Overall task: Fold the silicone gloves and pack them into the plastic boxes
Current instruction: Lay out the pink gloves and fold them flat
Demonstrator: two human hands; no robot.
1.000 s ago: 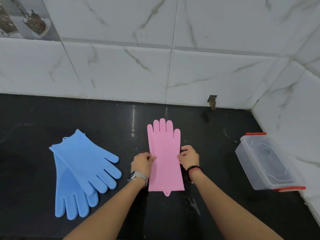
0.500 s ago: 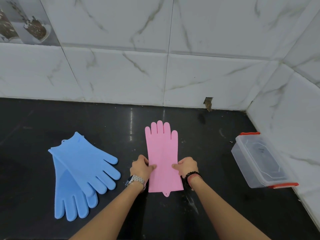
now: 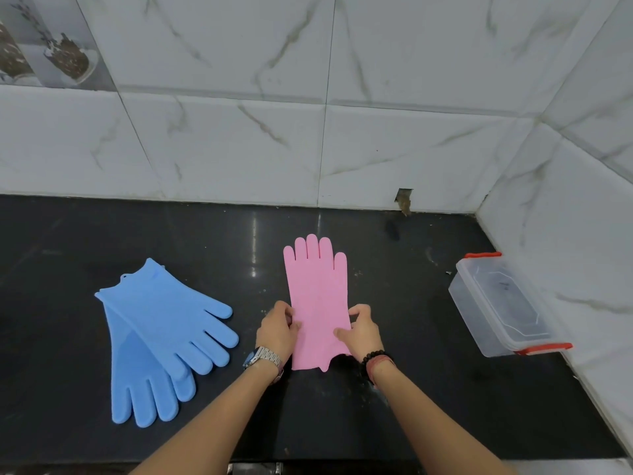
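A pink silicone glove [image 3: 317, 289] lies flat on the black counter, fingers pointing toward the wall. My left hand [image 3: 276, 329] pinches its left edge near the cuff. My right hand [image 3: 361, 329] pinches the right edge, and the cuff's right corner is lifted off the counter. Two blue silicone gloves [image 3: 161, 334] lie overlapped to the left, fingers toward me. A clear plastic box [image 3: 501, 308] with red clips and its lid on sits at the right, by the side wall.
The black counter [image 3: 411, 389] ends at marble-tiled walls behind and on the right. Its front edge runs just below my forearms. A small hole in the back wall [image 3: 404, 199] is near the corner.
Both hands slid down the pink glove toward the cuff. My right hand has lifted the cuff's right corner off the counter.
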